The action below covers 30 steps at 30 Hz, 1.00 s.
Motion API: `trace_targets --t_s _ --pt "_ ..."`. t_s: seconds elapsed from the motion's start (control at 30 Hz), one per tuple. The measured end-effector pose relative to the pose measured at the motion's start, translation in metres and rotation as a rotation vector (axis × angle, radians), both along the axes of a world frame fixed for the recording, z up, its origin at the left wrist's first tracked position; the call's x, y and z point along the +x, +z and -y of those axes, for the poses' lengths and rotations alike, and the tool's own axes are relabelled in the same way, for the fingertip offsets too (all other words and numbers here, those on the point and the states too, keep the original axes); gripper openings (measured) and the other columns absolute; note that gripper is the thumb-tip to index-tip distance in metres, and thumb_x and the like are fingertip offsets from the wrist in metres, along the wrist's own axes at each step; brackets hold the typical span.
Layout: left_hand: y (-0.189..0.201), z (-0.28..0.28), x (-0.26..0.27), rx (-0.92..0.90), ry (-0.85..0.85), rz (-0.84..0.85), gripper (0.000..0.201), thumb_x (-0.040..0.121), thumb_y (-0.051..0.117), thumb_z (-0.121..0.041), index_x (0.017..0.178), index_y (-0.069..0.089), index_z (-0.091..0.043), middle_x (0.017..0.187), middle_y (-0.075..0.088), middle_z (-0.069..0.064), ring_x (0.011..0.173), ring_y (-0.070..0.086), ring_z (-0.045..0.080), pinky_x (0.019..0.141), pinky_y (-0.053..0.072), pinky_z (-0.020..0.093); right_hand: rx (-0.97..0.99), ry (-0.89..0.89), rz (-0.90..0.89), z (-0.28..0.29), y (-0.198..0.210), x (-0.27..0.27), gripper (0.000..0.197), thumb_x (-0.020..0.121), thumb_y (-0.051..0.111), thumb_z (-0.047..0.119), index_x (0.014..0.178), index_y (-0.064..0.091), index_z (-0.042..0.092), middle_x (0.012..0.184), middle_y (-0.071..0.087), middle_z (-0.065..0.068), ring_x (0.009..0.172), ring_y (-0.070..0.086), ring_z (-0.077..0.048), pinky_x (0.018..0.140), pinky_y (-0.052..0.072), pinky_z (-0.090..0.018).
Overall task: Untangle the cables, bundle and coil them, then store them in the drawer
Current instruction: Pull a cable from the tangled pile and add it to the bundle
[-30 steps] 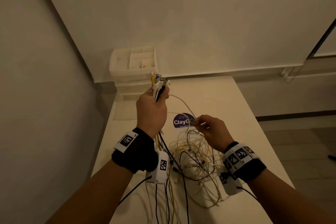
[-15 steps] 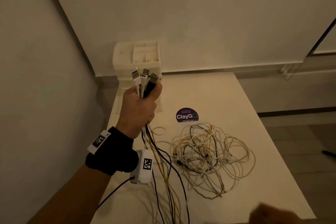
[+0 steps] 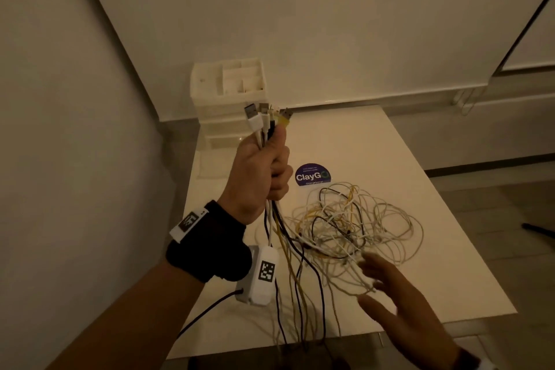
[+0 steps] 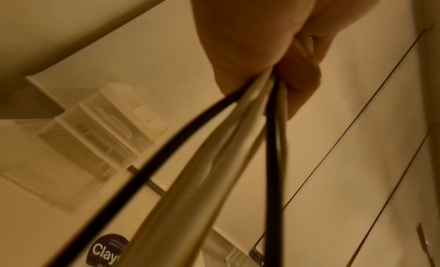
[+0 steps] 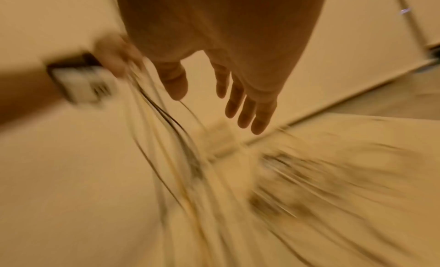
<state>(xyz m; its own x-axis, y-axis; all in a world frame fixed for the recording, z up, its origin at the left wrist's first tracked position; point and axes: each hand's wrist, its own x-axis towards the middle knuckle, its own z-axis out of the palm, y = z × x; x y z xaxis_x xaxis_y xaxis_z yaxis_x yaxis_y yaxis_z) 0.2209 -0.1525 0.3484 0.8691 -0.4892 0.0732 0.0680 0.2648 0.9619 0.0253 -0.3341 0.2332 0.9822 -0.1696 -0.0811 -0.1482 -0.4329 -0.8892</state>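
Observation:
My left hand point(image 3: 264, 168) is raised above the table and grips a bunch of cable ends point(image 3: 264, 120), whose white, black and yellow USB plugs stick up out of the fist. In the left wrist view the strands point(image 4: 250, 120) run down from the curled fingers point(image 4: 300, 83). They trail to a tangle of white, yellow and black cables point(image 3: 354, 228) on the white table point(image 3: 435, 249). My right hand point(image 3: 390, 288) hovers open at the tangle's near edge, its fingers point(image 5: 247, 105) straight and spread. A white drawer unit point(image 3: 228, 99) stands at the table's far left corner.
A round purple ClayGo sticker point(image 3: 313, 175) lies on the table between the drawer unit and the tangle. A wall runs close along the left side. Some cable strands hang over the table's near edge point(image 3: 300, 342). Floor lies beyond the right edge.
My right hand let go of the cable it pinched, dropped out of view, and has come back open at the tangle's near edge. My left hand kept its grip, the plugs fanning out.

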Motion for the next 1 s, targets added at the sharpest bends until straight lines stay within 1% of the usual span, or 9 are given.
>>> trace_targets --t_s 0.1,0.23,0.33,0.4,0.5,0.67,0.77,0.93,1.0 --pt "-0.004 0.009 -0.012 0.009 -0.030 0.019 0.045 0.103 0.037 -0.032 0.065 0.021 -0.015 0.058 0.013 0.008 0.040 0.013 0.014 0.041 0.012 0.019 0.010 0.149 0.199 -0.056 0.046 0.063 0.063 0.085 0.067 0.031 0.139 0.035 0.030 0.127 0.054 0.023 0.116 0.050 0.008 0.096 0.043 -0.014" --pt "-0.006 0.005 -0.020 0.043 0.000 0.081 0.043 0.103 0.038 -0.033 0.065 0.027 -0.016 0.060 0.013 0.013 0.044 0.009 0.021 0.041 0.011 0.024 0.136 0.168 0.239 -0.091 0.065 0.115 0.034 0.084 0.065 0.014 0.112 0.047 0.012 0.090 0.068 -0.003 0.079 0.066 -0.020 0.078 0.054 -0.049" --pt "-0.003 -0.007 -0.021 0.005 0.004 0.065 0.044 0.101 0.037 -0.038 0.064 0.025 -0.018 0.058 0.015 0.008 0.042 0.012 0.016 0.041 0.012 0.022 0.212 0.286 0.155 -0.097 0.041 0.112 0.010 0.096 0.053 0.013 0.097 0.055 0.003 0.071 0.065 -0.003 0.065 0.063 -0.014 0.068 0.053 -0.035" --pt "0.002 -0.013 -0.018 -0.045 0.026 0.048 0.043 0.102 0.035 -0.038 0.064 0.025 -0.018 0.056 0.017 0.001 0.039 0.015 0.010 0.040 0.013 0.018 0.113 0.331 0.169 -0.103 0.019 0.100 0.018 0.099 0.048 0.020 0.090 0.054 0.006 0.071 0.060 -0.002 0.064 0.056 -0.012 0.063 0.045 -0.026" --pt "0.012 -0.019 -0.010 -0.125 0.078 0.027 0.040 0.103 0.032 -0.038 0.067 0.028 -0.020 0.053 0.023 -0.006 0.037 0.016 0.006 0.039 0.015 0.014 0.052 0.352 0.167 -0.107 -0.021 0.078 0.022 0.097 0.040 0.026 0.099 0.048 0.005 0.075 0.058 -0.008 0.064 0.051 -0.016 0.059 0.039 -0.019" --pt "0.034 -0.023 0.002 -0.214 0.195 0.045 0.039 0.104 0.029 -0.041 0.070 0.027 -0.022 0.053 0.023 -0.008 0.037 0.014 0.006 0.037 0.016 0.012 0.245 0.323 -0.167 -0.101 -0.069 0.049 0.024 0.098 0.030 0.038 0.085 0.039 0.020 0.068 0.040 0.007 0.061 0.036 -0.010 0.065 0.040 -0.026" --pt "0.037 -0.012 0.004 -0.206 0.223 0.051 0.039 0.104 0.029 -0.042 0.070 0.028 -0.022 0.053 0.023 -0.008 0.038 0.014 0.006 0.037 0.016 0.013 0.167 0.357 -0.315 -0.096 -0.095 0.038 0.017 0.096 0.030 0.040 0.083 0.036 0.031 0.068 0.040 0.010 0.062 0.035 -0.013 0.066 0.034 -0.033" --pt "0.019 0.005 -0.001 -0.136 0.198 0.028 0.039 0.104 0.030 -0.040 0.070 0.026 -0.021 0.053 0.024 -0.008 0.037 0.015 0.005 0.038 0.017 0.012 0.092 0.432 -0.350 -0.077 -0.106 0.038 0.009 0.101 0.034 0.021 0.093 0.037 0.017 0.076 0.046 0.007 0.069 0.041 -0.016 0.071 0.039 -0.032" --pt "0.016 0.005 -0.001 -0.100 0.184 0.027 0.041 0.103 0.030 -0.040 0.068 0.026 -0.020 0.053 0.024 -0.008 0.037 0.015 0.005 0.038 0.017 0.012 0.016 0.457 -0.323 -0.062 -0.107 0.034 0.011 0.099 0.043 0.024 0.105 0.041 0.016 0.089 0.054 0.006 0.081 0.051 -0.017 0.077 0.043 -0.029"
